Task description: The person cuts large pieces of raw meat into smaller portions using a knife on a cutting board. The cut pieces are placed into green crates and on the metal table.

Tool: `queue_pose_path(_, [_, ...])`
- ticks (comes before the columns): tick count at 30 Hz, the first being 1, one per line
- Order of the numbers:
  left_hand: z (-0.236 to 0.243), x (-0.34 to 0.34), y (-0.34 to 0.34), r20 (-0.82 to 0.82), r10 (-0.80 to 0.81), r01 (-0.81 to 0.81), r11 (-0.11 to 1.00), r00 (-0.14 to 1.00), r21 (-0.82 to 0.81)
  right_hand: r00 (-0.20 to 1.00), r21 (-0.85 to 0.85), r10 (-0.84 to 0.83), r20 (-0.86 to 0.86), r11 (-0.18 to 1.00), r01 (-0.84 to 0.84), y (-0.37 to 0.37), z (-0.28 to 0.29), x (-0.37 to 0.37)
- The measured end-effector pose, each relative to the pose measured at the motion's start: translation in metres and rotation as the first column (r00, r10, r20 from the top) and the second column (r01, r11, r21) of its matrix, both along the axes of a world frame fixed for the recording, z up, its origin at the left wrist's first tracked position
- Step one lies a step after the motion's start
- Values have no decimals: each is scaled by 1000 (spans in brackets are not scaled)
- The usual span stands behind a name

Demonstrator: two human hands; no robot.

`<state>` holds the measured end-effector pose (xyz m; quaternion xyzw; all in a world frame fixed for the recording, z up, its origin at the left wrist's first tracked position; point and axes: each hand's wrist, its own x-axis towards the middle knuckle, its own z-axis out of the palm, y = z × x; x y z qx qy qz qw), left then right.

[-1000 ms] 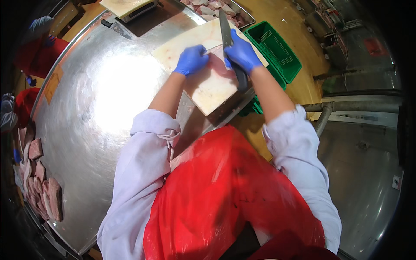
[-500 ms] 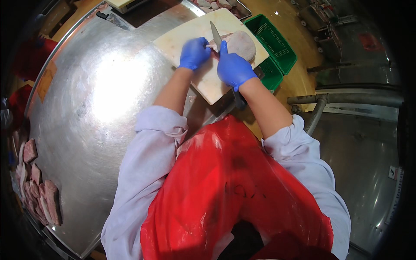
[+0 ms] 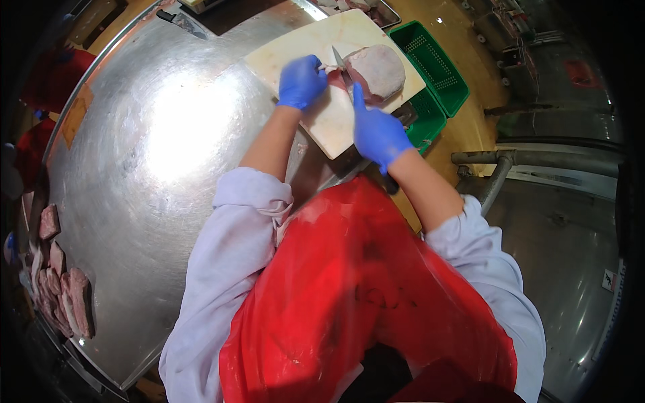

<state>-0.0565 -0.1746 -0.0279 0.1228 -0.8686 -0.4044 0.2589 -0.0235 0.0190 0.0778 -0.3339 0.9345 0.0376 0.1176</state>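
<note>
A thick, pale slab of raw meat (image 3: 376, 72) lies toward the far right of a white cutting board (image 3: 332, 134). My gloved right hand (image 3: 379, 131) grips a knife (image 3: 339, 59), its index finger stretched along the blade and the dark handle end poking out below the palm. The blade sits against the slab's left side, where darker red flesh shows. Beside it, my gloved left hand (image 3: 302, 82) is closed on a thin strip of fat or meat at the slab's left edge; the fingertips partly hide the strip.
The board rests on a shiny steel table (image 3: 134, 269). Green plastic baskets (image 3: 440, 70) stand right of it. Cut meat pieces (image 3: 64, 295) lie at the table's left edge, and another knife (image 3: 178, 21) lies at the far side. A metal rail (image 3: 537, 158) is on the right.
My right hand has drawn the knife back toward me and slightly right, so less blade shows beyond the slab. The slab's red left side is more exposed. My left hand stays nearly in place.
</note>
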Motion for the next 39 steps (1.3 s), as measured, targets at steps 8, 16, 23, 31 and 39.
queue_pose_path(8, [-3,15,-43,55,107,-118,952,993,282,991,132,75,110,987,-89,163,27,47])
queue_pose_path(16, [101,62,-82,-600,103,569,223,794,791,873,-536,-103,477,753,381,255,-22,27])
queue_pose_path(23, [211,-46,-12,-780,-50,557,729,624,398,792,-636,-66,607,557,534,274,-47,-24])
queue_pose_path(31, [114,-131,110,-32,26,-23,998,999,66,810,-648,-39,585,579,495,357,-85,-96])
queue_pose_path(39, [29,-23,63,-269,617,-256,628,740,735,796,-701,13,605,483,525,386,-104,-166])
